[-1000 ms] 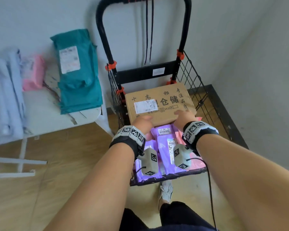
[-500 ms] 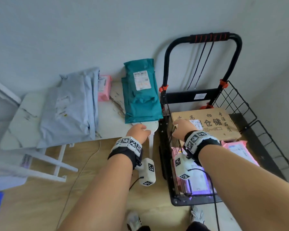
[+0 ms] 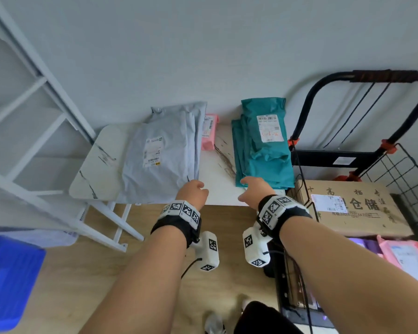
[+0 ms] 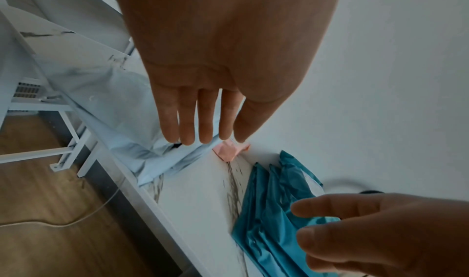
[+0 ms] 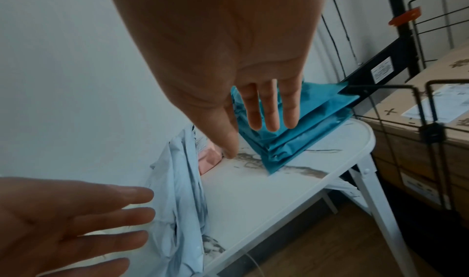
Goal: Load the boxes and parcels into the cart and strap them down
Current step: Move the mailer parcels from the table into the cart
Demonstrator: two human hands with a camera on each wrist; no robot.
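Standing at 12 o'clock, a white marble-look table is carrying the loose parcels; a white frame rack is leaning at 9 to 10 o'clock and a blue bin is sitting at 8 o'clock on the wood floor. The black wire cart is sitting at 2 to 3 o'clock, touching or just beside the table's right end, handle upright against the wall, two black straps hanging from it. Inside the cart a cardboard box is lying flat toward the handle end, long axis running 9 to 3; purple and pink parcels are lying nearer the person. On the table, the grey parcel is lying at 11 o'clock, long axis 6 to 12, label up; the teal parcel is lying at 1 o'clock, same axis, label at the far end; a small pink parcel is sitting between them by the wall. The left hand is hovering over the grey parcel's near right corner, fingers straight, gripping nothing. The right hand is reaching over the teal parcel's near edge, fingers extended, grasping nothing; contact cannot be told.
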